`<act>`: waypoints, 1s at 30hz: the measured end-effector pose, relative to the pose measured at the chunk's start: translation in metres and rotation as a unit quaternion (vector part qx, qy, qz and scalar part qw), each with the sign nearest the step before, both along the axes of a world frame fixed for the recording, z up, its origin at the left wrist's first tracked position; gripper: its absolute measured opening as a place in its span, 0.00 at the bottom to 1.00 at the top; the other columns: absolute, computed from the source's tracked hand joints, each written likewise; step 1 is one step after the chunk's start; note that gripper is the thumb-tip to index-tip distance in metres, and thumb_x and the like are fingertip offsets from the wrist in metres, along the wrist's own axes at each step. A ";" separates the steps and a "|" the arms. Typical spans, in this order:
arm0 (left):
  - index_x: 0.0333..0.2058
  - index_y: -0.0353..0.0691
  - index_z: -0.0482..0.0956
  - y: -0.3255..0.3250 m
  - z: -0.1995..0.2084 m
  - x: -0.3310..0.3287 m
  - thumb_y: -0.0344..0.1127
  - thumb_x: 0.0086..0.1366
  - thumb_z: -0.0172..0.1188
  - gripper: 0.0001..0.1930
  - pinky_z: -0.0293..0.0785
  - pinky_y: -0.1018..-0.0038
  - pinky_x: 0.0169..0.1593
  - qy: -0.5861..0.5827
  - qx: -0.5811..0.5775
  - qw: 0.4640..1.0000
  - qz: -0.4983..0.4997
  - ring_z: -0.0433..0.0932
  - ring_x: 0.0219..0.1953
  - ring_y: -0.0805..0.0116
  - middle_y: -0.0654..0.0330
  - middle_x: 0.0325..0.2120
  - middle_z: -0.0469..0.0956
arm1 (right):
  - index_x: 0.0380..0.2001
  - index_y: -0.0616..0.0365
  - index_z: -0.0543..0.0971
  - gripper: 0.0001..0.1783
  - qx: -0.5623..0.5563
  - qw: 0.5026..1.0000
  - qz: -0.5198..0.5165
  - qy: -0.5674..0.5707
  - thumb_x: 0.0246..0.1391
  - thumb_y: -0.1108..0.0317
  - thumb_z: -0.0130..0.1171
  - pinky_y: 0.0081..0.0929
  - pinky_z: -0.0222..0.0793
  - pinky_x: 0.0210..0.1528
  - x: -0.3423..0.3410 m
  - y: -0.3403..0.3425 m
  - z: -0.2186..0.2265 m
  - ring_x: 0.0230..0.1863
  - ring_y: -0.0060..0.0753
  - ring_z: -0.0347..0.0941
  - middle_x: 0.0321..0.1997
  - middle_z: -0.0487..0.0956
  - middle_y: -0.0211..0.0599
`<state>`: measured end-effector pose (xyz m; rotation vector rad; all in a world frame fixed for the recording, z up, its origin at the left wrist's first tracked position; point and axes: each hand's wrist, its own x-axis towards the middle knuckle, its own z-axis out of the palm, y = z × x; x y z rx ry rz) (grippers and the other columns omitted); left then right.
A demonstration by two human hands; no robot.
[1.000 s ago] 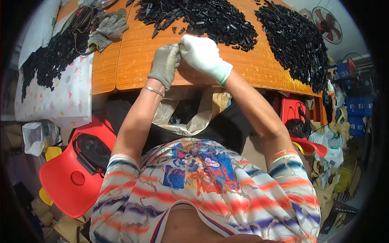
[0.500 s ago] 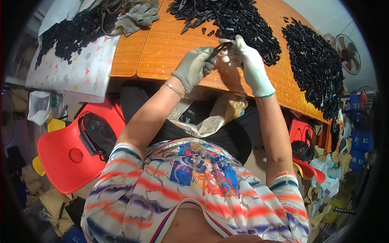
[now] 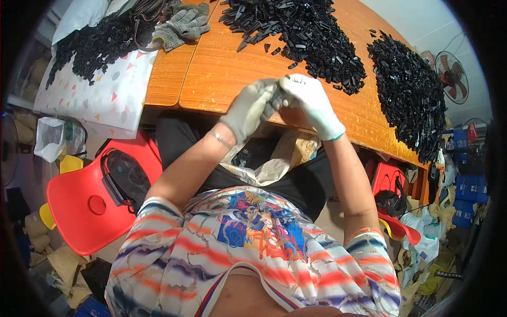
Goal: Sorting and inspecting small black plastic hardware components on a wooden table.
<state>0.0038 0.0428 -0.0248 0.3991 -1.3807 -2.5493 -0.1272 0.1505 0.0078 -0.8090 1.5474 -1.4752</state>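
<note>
My left hand [image 3: 247,112], in a grey-stained glove, and my right hand [image 3: 311,98], in a whiter glove, meet at the near edge of the orange-brown wooden table [image 3: 222,74]. Both are closed, fingertips together around a small black plastic piece [image 3: 278,95]. Most of that piece is hidden by the gloves, so its exact shape does not show. Just beyond my fingers lies a large heap of small black plastic pieces [image 3: 311,39], some long and pointed. Below my hands an open pale bag [image 3: 264,171] sits between my legs, with black pieces inside.
A second heap of black pieces [image 3: 409,95] covers the table's right end. At left, more black pieces [image 3: 97,50] lie on a patterned white sheet [image 3: 105,105], beside spare grey gloves [image 3: 182,25]. Red chairs [image 3: 79,206] stand at both sides; a fan [image 3: 452,77] is at right.
My hands have drawn together and moved slightly toward me. The long black piece visible between them before is now mostly covered, and my right fingers have folded in.
</note>
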 end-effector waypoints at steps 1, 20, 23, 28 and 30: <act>0.51 0.37 0.69 0.003 0.005 0.010 0.38 0.72 0.43 0.15 0.61 0.88 0.23 -0.053 -0.063 0.997 -0.007 0.65 0.20 0.84 0.63 0.26 0.74 | 0.28 0.60 0.78 0.10 0.010 0.994 0.044 0.103 0.54 0.64 0.60 0.20 0.68 0.31 -0.003 0.005 0.003 0.27 0.18 0.71 0.25 0.79 0.27; 0.43 0.39 0.76 -0.107 0.021 -0.060 0.42 0.63 0.58 0.15 0.74 0.58 0.43 -0.318 -0.707 0.612 0.158 0.78 0.41 0.50 0.50 0.39 0.78 | 0.35 0.57 0.78 0.17 0.295 0.749 -0.099 0.585 0.47 0.55 0.63 0.41 0.72 0.43 -0.067 -0.058 -0.014 0.40 0.50 0.78 0.33 0.81 0.48; 0.42 0.39 0.76 -0.110 0.012 -0.065 0.41 0.61 0.60 0.14 0.74 0.58 0.44 -0.317 -0.708 0.610 0.160 0.77 0.42 0.51 0.50 0.39 0.78 | 0.35 0.59 0.79 0.15 0.221 0.788 -0.090 0.567 0.45 0.63 0.61 0.40 0.73 0.42 -0.073 -0.045 -0.020 0.38 0.51 0.78 0.35 0.81 0.51; 0.38 0.38 0.77 -0.111 0.006 -0.053 0.38 0.60 0.61 0.11 0.72 0.59 0.45 -0.268 -0.719 0.625 0.141 0.76 0.42 0.51 0.50 0.38 0.77 | 0.37 0.66 0.80 0.13 0.147 0.946 -0.051 0.284 0.47 0.72 0.58 0.25 0.72 0.37 -0.062 -0.024 -0.012 0.30 0.29 0.77 0.30 0.82 0.41; 0.36 0.38 0.76 -0.106 0.006 -0.044 0.36 0.58 0.62 0.10 0.71 0.60 0.46 -0.225 -0.728 0.634 0.133 0.75 0.42 0.51 0.51 0.37 0.76 | 0.38 0.66 0.81 0.12 0.114 0.977 -0.041 0.176 0.49 0.74 0.57 0.19 0.70 0.35 -0.053 -0.020 -0.012 0.29 0.21 0.74 0.29 0.81 0.34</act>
